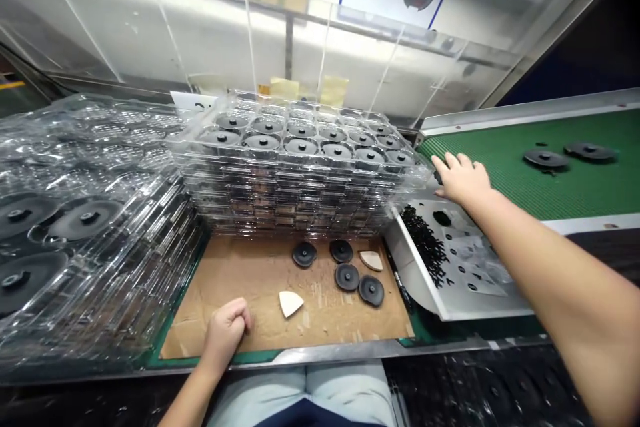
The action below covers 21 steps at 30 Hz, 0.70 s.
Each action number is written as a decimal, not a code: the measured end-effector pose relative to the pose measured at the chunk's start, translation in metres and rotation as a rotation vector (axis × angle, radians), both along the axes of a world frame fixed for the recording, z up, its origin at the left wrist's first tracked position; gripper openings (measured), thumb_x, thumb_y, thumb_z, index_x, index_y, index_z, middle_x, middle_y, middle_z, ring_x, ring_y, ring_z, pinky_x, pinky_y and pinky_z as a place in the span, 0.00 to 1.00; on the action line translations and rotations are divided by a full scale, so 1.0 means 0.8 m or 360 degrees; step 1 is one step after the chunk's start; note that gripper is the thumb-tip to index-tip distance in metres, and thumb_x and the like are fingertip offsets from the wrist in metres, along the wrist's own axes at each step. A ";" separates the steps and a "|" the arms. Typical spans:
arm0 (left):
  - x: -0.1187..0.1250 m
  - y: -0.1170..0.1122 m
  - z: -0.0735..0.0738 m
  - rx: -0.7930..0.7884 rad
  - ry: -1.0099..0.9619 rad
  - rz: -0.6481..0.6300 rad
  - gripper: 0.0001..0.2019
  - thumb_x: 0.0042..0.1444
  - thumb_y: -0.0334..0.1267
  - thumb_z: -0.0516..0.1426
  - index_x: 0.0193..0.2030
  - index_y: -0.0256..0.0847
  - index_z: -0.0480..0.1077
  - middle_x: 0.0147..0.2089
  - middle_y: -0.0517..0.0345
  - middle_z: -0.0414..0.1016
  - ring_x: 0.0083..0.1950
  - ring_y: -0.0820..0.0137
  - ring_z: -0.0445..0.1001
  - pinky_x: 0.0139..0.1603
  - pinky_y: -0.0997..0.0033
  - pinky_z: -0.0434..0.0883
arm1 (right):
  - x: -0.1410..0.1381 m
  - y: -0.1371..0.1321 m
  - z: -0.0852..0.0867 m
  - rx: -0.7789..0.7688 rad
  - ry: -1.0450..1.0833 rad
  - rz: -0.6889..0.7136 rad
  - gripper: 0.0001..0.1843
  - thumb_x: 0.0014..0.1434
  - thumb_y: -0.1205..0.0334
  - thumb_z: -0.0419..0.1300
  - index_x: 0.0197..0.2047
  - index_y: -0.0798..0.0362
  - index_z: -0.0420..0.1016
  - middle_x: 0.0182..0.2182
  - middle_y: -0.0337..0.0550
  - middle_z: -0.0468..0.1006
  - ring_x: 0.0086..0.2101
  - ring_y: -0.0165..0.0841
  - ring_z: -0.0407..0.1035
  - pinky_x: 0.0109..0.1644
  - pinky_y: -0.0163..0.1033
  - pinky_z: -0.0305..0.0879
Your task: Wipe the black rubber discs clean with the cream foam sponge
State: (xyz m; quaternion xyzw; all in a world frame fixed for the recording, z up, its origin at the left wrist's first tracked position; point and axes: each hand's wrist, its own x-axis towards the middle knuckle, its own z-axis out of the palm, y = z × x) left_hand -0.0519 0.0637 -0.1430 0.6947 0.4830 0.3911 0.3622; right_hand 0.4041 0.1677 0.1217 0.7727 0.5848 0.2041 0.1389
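My left hand (227,330) rests as a closed fist on the brown cardboard mat (240,273), holding nothing that I can see, just left of a white wedge-shaped piece (291,302). My right hand (461,175) reaches out flat with fingers spread onto the near edge of the green conveyor belt (500,180), beside the stack of clear plastic trays (300,167) filled with black discs. Several loose black discs (347,276) lie on the mat with a second white wedge (371,259).
Two black discs (546,159) lie further right on the belt. A white metal tray (470,267) holds small black parts (425,243). Another pile of clear trays (75,227) fills the left. A clear guard panel stands behind.
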 end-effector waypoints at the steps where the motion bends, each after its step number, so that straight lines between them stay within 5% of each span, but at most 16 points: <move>1: 0.002 -0.001 0.005 -0.0018 -0.0016 0.0011 0.14 0.59 0.42 0.54 0.26 0.36 0.67 0.23 0.65 0.67 0.24 0.76 0.67 0.27 0.72 0.68 | -0.001 0.002 -0.009 0.0003 -0.0001 -0.0014 0.26 0.63 0.68 0.50 0.64 0.63 0.55 0.62 0.66 0.56 0.60 0.55 0.49 0.54 0.54 0.51; 4: 0.009 0.001 0.016 -0.0091 -0.0089 0.0045 0.18 0.58 0.42 0.55 0.19 0.37 0.63 0.20 0.67 0.65 0.24 0.76 0.66 0.28 0.72 0.67 | -0.015 -0.007 -0.026 -0.0040 0.0012 -0.0048 0.22 0.62 0.74 0.43 0.59 0.70 0.61 0.57 0.72 0.59 0.58 0.58 0.52 0.54 0.58 0.51; 6: 0.014 0.004 0.023 -0.0161 -0.0162 0.0087 0.18 0.55 0.40 0.57 0.17 0.38 0.63 0.18 0.66 0.66 0.23 0.76 0.66 0.27 0.72 0.66 | -0.033 -0.028 -0.033 -0.0234 0.0088 -0.0013 0.19 0.60 0.73 0.49 0.53 0.71 0.67 0.52 0.73 0.64 0.54 0.60 0.58 0.51 0.59 0.54; 9: 0.024 0.007 0.040 -0.0262 -0.0330 0.0276 0.16 0.52 0.34 0.55 0.14 0.39 0.63 0.18 0.63 0.67 0.23 0.74 0.67 0.25 0.73 0.65 | -0.068 -0.081 -0.040 -0.0768 0.0380 0.0205 0.22 0.50 0.67 0.63 0.50 0.63 0.73 0.42 0.62 0.73 0.43 0.52 0.70 0.46 0.52 0.64; 12: 0.042 -0.005 0.075 -0.0365 -0.0488 0.0501 0.10 0.52 0.32 0.50 0.25 0.39 0.71 0.31 0.58 0.76 0.26 0.74 0.71 0.27 0.74 0.68 | -0.108 -0.141 -0.051 -0.1349 0.0878 0.0533 0.27 0.51 0.52 0.64 0.55 0.43 0.70 0.47 0.44 0.74 0.42 0.37 0.72 0.44 0.35 0.68; 14: 0.061 -0.022 0.104 -0.0458 -0.0518 0.0474 0.09 0.53 0.33 0.54 0.38 0.41 0.74 0.42 0.53 0.78 0.34 0.70 0.76 0.33 0.71 0.72 | -0.133 -0.171 -0.068 -0.1782 0.1591 0.0620 0.26 0.54 0.48 0.61 0.54 0.46 0.71 0.49 0.46 0.74 0.45 0.39 0.71 0.48 0.38 0.66; 15: 0.071 -0.031 0.117 -0.0511 -0.0514 0.0373 0.11 0.54 0.35 0.56 0.43 0.44 0.75 0.42 0.53 0.79 0.36 0.67 0.77 0.37 0.70 0.74 | -0.146 -0.183 -0.081 -0.1931 0.1988 0.0614 0.26 0.55 0.46 0.59 0.54 0.49 0.71 0.48 0.48 0.74 0.46 0.40 0.71 0.50 0.40 0.66; 17: 0.092 -0.049 0.135 -0.0510 -0.0438 -0.0270 0.23 0.50 0.35 0.61 0.55 0.51 0.70 0.53 0.52 0.76 0.52 0.59 0.74 0.52 0.64 0.70 | -0.173 -0.200 -0.115 -0.1964 0.2775 0.0467 0.31 0.54 0.40 0.57 0.53 0.53 0.71 0.46 0.49 0.76 0.45 0.41 0.71 0.50 0.44 0.66; 19: 0.110 -0.062 0.139 -0.0258 -0.0417 -0.0763 0.32 0.47 0.35 0.64 0.59 0.58 0.64 0.56 0.52 0.75 0.59 0.54 0.69 0.60 0.59 0.64 | -0.202 -0.216 -0.156 -0.1626 0.3359 0.0178 0.38 0.47 0.35 0.61 0.53 0.54 0.70 0.45 0.50 0.76 0.45 0.43 0.71 0.50 0.47 0.66; 21: 0.120 -0.068 0.133 -0.0181 -0.0284 -0.0904 0.29 0.52 0.32 0.60 0.60 0.61 0.62 0.56 0.52 0.75 0.59 0.53 0.69 0.61 0.54 0.61 | -0.231 -0.232 -0.192 -0.1161 0.3594 -0.0107 0.37 0.46 0.38 0.63 0.54 0.51 0.70 0.47 0.51 0.75 0.50 0.46 0.69 0.55 0.50 0.63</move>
